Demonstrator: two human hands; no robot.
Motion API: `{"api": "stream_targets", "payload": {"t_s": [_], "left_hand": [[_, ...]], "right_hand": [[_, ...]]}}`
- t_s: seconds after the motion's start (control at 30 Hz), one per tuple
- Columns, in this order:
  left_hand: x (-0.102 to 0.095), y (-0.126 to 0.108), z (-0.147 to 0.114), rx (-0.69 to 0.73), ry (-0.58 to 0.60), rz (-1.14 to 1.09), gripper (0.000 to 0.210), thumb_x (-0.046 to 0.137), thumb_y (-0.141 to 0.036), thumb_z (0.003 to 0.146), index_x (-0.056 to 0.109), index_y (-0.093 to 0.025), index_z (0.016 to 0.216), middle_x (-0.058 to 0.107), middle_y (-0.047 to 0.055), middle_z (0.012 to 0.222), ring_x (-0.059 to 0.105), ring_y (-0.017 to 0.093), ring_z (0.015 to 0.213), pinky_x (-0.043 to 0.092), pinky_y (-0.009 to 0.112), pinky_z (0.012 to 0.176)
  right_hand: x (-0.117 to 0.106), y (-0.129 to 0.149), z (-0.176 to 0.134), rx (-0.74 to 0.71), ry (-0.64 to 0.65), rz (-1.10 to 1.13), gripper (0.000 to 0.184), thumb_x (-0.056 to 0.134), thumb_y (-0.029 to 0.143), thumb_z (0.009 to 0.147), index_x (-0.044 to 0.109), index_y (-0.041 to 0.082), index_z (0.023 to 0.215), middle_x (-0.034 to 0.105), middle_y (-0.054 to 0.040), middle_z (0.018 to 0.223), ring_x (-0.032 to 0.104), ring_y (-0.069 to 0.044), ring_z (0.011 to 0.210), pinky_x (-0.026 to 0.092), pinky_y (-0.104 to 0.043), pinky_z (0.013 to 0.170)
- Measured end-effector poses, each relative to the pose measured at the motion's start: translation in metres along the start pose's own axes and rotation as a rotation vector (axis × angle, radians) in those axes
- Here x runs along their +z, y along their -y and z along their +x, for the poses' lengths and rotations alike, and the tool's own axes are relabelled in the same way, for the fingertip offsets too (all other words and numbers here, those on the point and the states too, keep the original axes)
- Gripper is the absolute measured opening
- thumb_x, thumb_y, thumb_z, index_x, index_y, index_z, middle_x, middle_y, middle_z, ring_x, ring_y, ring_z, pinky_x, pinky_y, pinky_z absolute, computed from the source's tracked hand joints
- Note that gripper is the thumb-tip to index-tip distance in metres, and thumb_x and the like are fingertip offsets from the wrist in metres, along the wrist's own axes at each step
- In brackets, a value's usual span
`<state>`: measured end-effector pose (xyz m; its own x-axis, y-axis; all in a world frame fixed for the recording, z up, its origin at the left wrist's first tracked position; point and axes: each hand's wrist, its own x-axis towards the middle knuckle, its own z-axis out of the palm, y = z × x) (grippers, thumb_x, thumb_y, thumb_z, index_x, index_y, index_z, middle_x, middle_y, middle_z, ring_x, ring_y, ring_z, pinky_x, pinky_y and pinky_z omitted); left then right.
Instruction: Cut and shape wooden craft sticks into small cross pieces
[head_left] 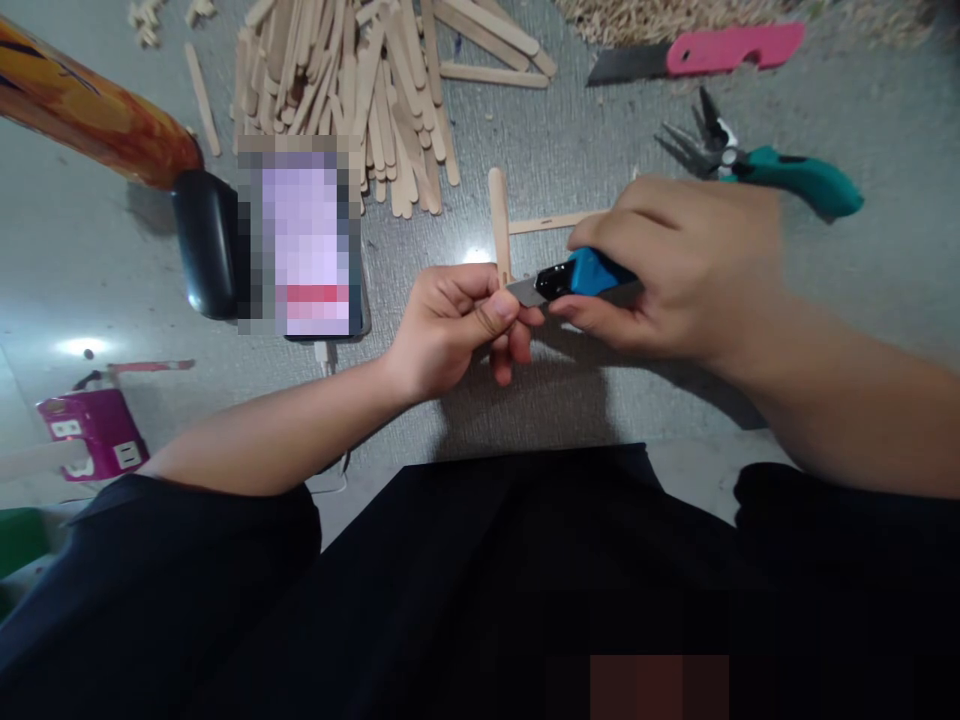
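Between the thumb and fingers of my left hand (457, 325) is a wooden craft stick (499, 215), its rounded end pointing away from me. My right hand (667, 270) is closed round a blue and black utility knife (591, 273). The knife's blade (527, 291) points left and meets the stick's lower part, close to my left thumb. The stick's lower end is hidden by my fingers. Another craft stick (555, 221) lies on the table just beyond the knife, partly covered by my right hand.
Craft sticks (390, 110) are heaped at the back. A pink-handled cutter (735, 50) and green-handled pliers (795, 180) lie back right. To the left are a phone (307, 240) with a cable, a black rounded object (206, 245), an orange cylinder (97, 100) and a purple power socket (97, 430).
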<state>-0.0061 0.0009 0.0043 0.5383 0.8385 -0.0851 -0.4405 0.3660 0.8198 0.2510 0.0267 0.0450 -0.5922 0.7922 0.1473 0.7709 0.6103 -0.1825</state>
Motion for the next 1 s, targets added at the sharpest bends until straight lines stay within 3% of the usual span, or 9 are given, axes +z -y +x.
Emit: {"api": "stream_targets", "payload": {"t_s": [0.23,0.5,0.83,1.0], "left_hand": [[0.001,0.000,0.001,-0.012,-0.006,-0.006,0.037,0.088,-0.051,0.106,0.084,-0.016,0.093,0.082,-0.001,0.069,0.073,0.010,0.047,0.061,0.016,0.044],[-0.001,-0.008,0.000,-0.099,0.094,-0.018,0.035,0.087,-0.045,0.107,0.083,-0.013,0.093,0.080,0.001,0.067,0.077,0.012,0.053,0.063,0.017,0.045],[0.004,-0.007,-0.004,-0.084,0.017,0.129,0.042,0.097,-0.052,0.097,0.081,-0.015,0.084,0.076,-0.001,0.061,0.063,0.008,0.039,0.046,0.012,0.034],[0.006,-0.006,-0.002,-0.075,0.037,0.063,0.042,0.098,-0.052,0.095,0.082,-0.015,0.085,0.077,-0.001,0.063,0.065,0.008,0.040,0.051,0.013,0.036]], "right_hand": [[-0.005,0.003,0.003,0.047,0.107,0.131,0.083,0.028,0.092,0.111,0.080,0.028,0.120,0.077,-0.0136,0.104,0.069,-0.032,0.088,0.035,-0.046,0.071],[-0.001,-0.004,0.004,-0.078,0.104,0.328,0.069,0.038,0.084,0.115,0.071,0.025,0.100,0.076,-0.0084,0.091,0.068,-0.027,0.085,0.034,-0.041,0.069],[0.007,0.009,-0.002,-0.023,0.133,0.372,0.079,0.028,0.088,0.115,0.077,0.026,0.121,0.082,-0.0113,0.104,0.073,-0.032,0.092,0.036,-0.044,0.074],[0.003,0.011,-0.001,0.018,0.139,0.298,0.090,0.021,0.094,0.111,0.079,0.027,0.127,0.081,-0.0134,0.107,0.072,-0.035,0.096,0.040,-0.047,0.078]]}}
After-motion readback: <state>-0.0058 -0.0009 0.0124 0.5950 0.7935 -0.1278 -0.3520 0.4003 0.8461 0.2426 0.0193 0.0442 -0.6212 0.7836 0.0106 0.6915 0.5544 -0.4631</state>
